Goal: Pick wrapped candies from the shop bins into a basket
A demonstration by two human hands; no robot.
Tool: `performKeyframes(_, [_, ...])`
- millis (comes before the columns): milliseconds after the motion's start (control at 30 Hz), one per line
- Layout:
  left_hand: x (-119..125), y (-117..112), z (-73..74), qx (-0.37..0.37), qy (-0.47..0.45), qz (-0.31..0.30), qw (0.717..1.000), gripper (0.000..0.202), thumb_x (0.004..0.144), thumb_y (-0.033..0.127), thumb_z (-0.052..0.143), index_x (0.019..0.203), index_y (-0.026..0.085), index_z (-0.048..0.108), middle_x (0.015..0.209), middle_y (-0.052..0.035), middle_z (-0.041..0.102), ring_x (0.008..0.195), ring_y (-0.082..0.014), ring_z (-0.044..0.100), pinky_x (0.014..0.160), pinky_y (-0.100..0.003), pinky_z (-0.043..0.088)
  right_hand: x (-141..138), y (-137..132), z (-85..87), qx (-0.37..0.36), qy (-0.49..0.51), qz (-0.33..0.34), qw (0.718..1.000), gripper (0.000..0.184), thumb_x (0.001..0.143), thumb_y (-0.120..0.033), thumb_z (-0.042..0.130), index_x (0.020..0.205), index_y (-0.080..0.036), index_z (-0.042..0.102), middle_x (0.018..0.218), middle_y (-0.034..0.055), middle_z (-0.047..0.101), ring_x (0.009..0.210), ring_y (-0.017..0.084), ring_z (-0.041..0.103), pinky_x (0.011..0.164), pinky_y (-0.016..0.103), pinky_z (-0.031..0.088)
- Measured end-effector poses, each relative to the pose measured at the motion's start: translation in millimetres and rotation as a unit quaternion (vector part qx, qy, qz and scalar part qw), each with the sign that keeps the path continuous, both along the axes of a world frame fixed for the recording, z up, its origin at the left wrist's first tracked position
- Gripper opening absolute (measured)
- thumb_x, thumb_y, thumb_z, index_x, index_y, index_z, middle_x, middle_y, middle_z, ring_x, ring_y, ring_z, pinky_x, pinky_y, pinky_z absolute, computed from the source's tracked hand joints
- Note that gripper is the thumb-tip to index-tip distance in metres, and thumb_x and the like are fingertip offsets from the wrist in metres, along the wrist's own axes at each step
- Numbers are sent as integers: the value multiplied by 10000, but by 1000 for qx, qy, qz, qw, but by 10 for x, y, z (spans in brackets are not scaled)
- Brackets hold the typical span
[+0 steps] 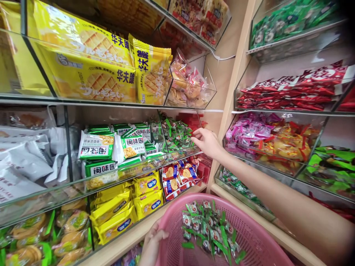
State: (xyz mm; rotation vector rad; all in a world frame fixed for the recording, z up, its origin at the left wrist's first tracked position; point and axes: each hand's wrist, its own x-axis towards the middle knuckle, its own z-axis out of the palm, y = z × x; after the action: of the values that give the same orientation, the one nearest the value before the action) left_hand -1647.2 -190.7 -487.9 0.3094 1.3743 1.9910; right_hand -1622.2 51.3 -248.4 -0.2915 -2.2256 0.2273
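Note:
My left hand [154, 241] grips the rim of a pink plastic basket [169, 218], thumb over the edge. Inside the basket lies a heap of small candies in clear wrappers with green ends [210, 229]. My right hand [207, 142] reaches to the shelf corner, at the edge of a clear compartment of similar green-wrapped candies [177, 133]. Its fingers are stretched out and slightly apart, and I see nothing between them. Left of those candies are green and white snack packets [133, 146].
Yellow waffle packs [108, 81] fill the shelf above. Yellow packets [119, 214] and red-blue biscuit packets [179, 177] sit below. A wooden post [235, 70] separates the right shelves, which hold pink candies [248, 129] and red packets [294, 88]. Clear panels front the compartments.

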Motion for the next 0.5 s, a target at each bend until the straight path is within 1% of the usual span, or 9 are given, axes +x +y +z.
performKeyframes(100, [-17, -2, -15, 2, 0, -5, 1000, 447, 504, 146, 531, 935, 161, 648, 863, -56, 679, 1090, -245, 487, 942, -304, 322, -261, 68, 119, -16, -100, -35, 994, 219, 686, -359, 610, 821, -187, 620, 753, 31, 640, 705, 167, 574, 651, 279, 426])
performKeyframes(200, [-14, -14, 0, 4, 3, -8, 1000, 435, 521, 142, 518, 934, 157, 651, 865, -55, 679, 1080, -249, 495, 963, -323, 303, -415, 95, 137, -23, -146, -53, 988, 226, 602, -350, 681, 748, -182, 641, 742, 42, 646, 716, 176, 584, 650, 281, 428])
performKeyframes(300, [-5, -23, 18, 7, 9, 2, 1000, 428, 518, 130, 524, 925, 162, 652, 876, -54, 678, 1058, -255, 510, 958, -330, 310, -486, 112, 116, -33, -152, -54, 986, 204, 539, -273, 720, 700, -173, 644, 685, 36, 638, 698, 179, 589, 647, 285, 432])
performKeyframes(400, [1, -27, 19, 1, 2, 15, 1000, 431, 513, 122, 532, 924, 176, 650, 873, -48, 678, 1027, -250, 528, 939, -320, 325, -503, 121, 94, -46, -145, -43, 987, 190, 528, -217, 717, 693, -163, 639, 639, 21, 620, 665, 174, 585, 639, 290, 436])
performKeyframes(500, [12, -29, 18, -3, -6, 18, 1000, 441, 506, 114, 533, 925, 179, 650, 874, -42, 678, 1002, -243, 540, 919, -308, 341, -499, 126, 61, -62, -124, -15, 990, 197, 524, -190, 712, 700, -158, 628, 625, 2, 606, 643, 154, 573, 636, 276, 438])
